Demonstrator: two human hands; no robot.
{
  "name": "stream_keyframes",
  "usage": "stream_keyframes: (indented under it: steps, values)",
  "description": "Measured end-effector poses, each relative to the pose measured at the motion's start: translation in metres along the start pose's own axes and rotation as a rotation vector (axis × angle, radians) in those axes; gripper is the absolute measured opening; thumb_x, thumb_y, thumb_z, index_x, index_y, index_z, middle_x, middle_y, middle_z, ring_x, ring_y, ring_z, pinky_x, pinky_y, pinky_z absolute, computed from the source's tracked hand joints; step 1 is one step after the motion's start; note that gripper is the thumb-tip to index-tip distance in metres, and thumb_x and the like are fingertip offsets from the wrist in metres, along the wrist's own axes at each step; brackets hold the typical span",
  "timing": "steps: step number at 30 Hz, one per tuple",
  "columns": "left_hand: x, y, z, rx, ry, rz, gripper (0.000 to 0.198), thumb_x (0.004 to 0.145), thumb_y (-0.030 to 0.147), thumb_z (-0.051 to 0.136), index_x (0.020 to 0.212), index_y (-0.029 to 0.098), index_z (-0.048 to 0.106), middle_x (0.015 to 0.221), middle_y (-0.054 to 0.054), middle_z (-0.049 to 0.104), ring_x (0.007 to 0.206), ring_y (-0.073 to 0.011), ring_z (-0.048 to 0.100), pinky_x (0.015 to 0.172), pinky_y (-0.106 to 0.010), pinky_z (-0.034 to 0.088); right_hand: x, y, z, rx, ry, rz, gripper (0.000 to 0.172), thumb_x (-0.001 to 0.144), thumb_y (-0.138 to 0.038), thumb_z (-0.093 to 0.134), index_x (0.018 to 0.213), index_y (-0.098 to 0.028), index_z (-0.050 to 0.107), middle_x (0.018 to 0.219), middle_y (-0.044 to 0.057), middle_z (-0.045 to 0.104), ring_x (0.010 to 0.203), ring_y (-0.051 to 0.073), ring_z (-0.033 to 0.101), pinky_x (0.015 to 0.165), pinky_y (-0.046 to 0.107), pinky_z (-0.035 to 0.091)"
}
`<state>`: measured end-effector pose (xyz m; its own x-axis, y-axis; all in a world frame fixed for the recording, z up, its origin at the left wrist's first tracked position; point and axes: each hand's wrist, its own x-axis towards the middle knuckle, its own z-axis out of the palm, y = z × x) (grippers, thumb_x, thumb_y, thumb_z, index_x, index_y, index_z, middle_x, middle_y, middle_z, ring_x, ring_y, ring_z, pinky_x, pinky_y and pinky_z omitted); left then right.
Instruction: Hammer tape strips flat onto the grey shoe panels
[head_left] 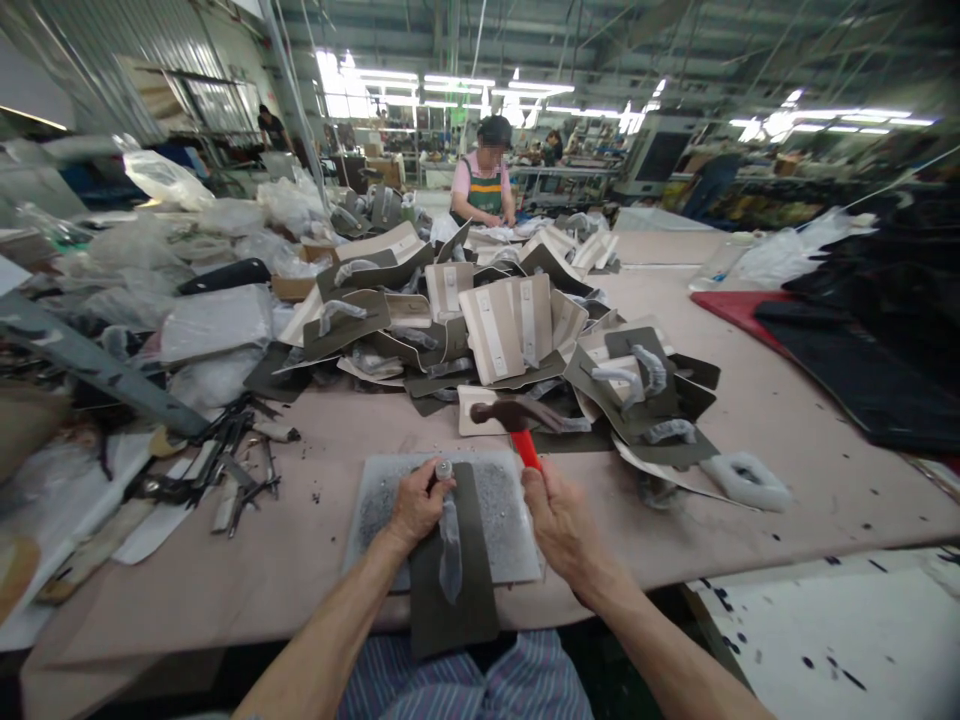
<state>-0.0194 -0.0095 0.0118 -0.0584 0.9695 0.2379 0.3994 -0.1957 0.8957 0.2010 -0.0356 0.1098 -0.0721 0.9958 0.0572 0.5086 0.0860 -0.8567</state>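
My right hand [561, 520] is closed around the red handle of a claw hammer [529, 440], its head raised above the table. In my closed left hand [418, 508] stands a metal punch [444, 469], upright, its round top showing. The punch's lower end is hidden by my fingers. Under it lies a dark olive panel [469, 560] with a plastic-wrapped handle [451, 555] along its middle. This panel rests partly on a pale, pitted board [506, 520] and overhangs the table's front edge towards my lap.
A heap of similar panels [491, 325] with wrapped handles fills the table's middle. Loose hand tools [236, 460] lie at left near a metal post [97, 360]. A foam roll [746, 480] and dark sheets [847, 370] are at right. Another person [484, 180] works across the table.
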Motion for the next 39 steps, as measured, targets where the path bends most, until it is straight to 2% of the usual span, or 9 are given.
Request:
stream_keyframes:
  steps: [6, 11, 12, 18, 22, 27, 31, 36, 39]
  values:
    - [-0.001, -0.007, 0.001, 0.086, -0.029, -0.004, 0.017, 0.083, 0.027, 0.059, 0.096, 0.021, 0.067, 0.083, -0.003, 0.073, 0.076, -0.0193, 0.067, 0.074, -0.029, 0.05, 0.014, -0.048, -0.018, -0.474, -0.199, -0.25, 0.024, 0.095, -0.036, 0.047, 0.076, -0.021, 0.05, 0.052, -0.005, 0.039, 0.042, 0.009, 0.026, 0.048, 0.027, 0.013]
    - [-0.001, -0.008, 0.002, 0.071, -0.031, -0.013, 0.024, 0.083, 0.028, 0.059, 0.105, 0.022, 0.066, 0.091, -0.004, 0.075, 0.086, -0.0204, 0.069, 0.08, -0.03, 0.052, 0.014, -0.081, -0.033, -0.163, 0.394, -0.362, 0.03, 0.103, -0.041, 0.029, 0.087, -0.022, 0.046, 0.062, -0.002, 0.049, 0.049, 0.012, 0.042, 0.049, 0.024, 0.028]
    - [-0.001, -0.008, 0.001, 0.072, -0.027, -0.012, 0.024, 0.082, 0.028, 0.059, 0.105, 0.022, 0.066, 0.091, -0.004, 0.075, 0.085, -0.0203, 0.069, 0.079, -0.03, 0.052, 0.011, -0.076, -0.028, -0.162, 0.415, -0.371, 0.031, 0.103, -0.041, 0.028, 0.087, -0.022, 0.046, 0.062, -0.002, 0.051, 0.049, 0.012, 0.044, 0.05, 0.025, 0.029]
    - [-0.001, -0.011, 0.0, 0.07, -0.03, 0.002, 0.023, 0.079, 0.022, 0.058, 0.1, 0.021, 0.068, 0.089, -0.003, 0.075, 0.083, -0.0201, 0.069, 0.077, -0.03, 0.053, -0.007, 0.003, -0.001, -0.698, -0.338, -0.188, 0.026, 0.1, -0.033, 0.039, 0.085, -0.019, 0.056, 0.059, 0.002, 0.058, 0.047, 0.014, 0.047, 0.049, 0.029, 0.017]
    - [-0.001, -0.01, 0.0, 0.03, -0.045, -0.016, 0.021, 0.08, 0.023, 0.061, 0.1, 0.022, 0.066, 0.09, -0.002, 0.075, 0.085, -0.0193, 0.069, 0.079, -0.029, 0.052, -0.001, 0.011, -0.024, -0.69, -0.253, -0.049, 0.03, 0.102, -0.034, 0.034, 0.09, -0.018, 0.056, 0.064, 0.003, 0.059, 0.052, 0.014, 0.05, 0.052, 0.029, 0.019]
    - [0.0, -0.005, 0.0, 0.041, -0.052, -0.009, 0.02, 0.079, 0.022, 0.061, 0.098, 0.022, 0.066, 0.089, -0.001, 0.074, 0.083, -0.0188, 0.068, 0.078, -0.029, 0.051, 0.016, -0.049, -0.038, -0.459, -0.007, -0.233, 0.03, 0.102, -0.038, 0.033, 0.081, -0.021, 0.048, 0.057, -0.003, 0.049, 0.046, 0.012, 0.04, 0.05, 0.027, 0.018]
    - [-0.001, -0.007, 0.0, 0.074, -0.056, -0.005, 0.021, 0.08, 0.023, 0.06, 0.1, 0.022, 0.066, 0.092, -0.003, 0.073, 0.086, -0.0196, 0.067, 0.082, -0.03, 0.051, 0.016, -0.07, -0.018, -0.287, 0.209, -0.383, 0.033, 0.102, -0.039, 0.027, 0.082, -0.021, 0.045, 0.058, -0.002, 0.05, 0.047, 0.012, 0.043, 0.05, 0.025, 0.026]
    - [-0.002, -0.011, 0.001, 0.11, -0.075, -0.022, 0.025, 0.08, 0.021, 0.059, 0.104, 0.022, 0.066, 0.088, -0.002, 0.073, 0.083, -0.0196, 0.067, 0.078, -0.03, 0.05, 0.007, -0.029, 0.005, -0.622, -0.268, -0.183, 0.028, 0.1, -0.036, 0.035, 0.087, -0.02, 0.055, 0.06, 0.003, 0.058, 0.049, 0.015, 0.051, 0.05, 0.027, 0.024]
    - [-0.002, -0.011, 0.0, 0.09, -0.085, -0.018, 0.026, 0.08, 0.02, 0.059, 0.104, 0.022, 0.066, 0.093, -0.002, 0.073, 0.088, -0.0204, 0.067, 0.08, -0.031, 0.05, 0.006, 0.0, -0.004, -0.653, -0.375, -0.025, 0.032, 0.101, -0.039, 0.034, 0.094, -0.019, 0.059, 0.07, 0.006, 0.065, 0.061, 0.019, 0.059, 0.055, 0.028, 0.03]
